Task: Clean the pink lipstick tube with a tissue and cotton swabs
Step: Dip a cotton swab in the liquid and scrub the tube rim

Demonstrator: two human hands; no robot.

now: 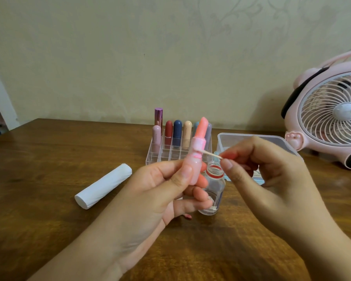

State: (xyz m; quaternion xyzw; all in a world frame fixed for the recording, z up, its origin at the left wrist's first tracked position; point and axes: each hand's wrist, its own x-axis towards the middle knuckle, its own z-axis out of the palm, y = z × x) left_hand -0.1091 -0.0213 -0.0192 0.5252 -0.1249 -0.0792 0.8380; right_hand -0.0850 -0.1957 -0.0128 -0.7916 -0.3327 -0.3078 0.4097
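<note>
Your left hand [170,185] holds the pink lipstick tube [196,159] upright above the table [49,159], thumb curled across its front and fingers wrapped behind the base. The tube's long axis runs almost straight up, leaning a touch to the right, with the coral stick wound out at the top. Your right hand [257,171] pinches the cotton swab [211,154] between thumb and forefinger; the swab lies nearly level and comes in from the right, its tip touching the tube's collar, where darker pink smears show.

So the swab meets the tube crosswise, and that is what the next stroke turns on: I'd judge you can either slide the tip around the collar or roll the tube with your left fingers while the swab stays put.

Just below your hands stands an open glass bottle [212,191] with a little clear liquid; mind you don't knock it. The tissue roll [102,188] lies well to the left, nearer your left hand. A rack of lipsticks [160,153] stands behind
</note>
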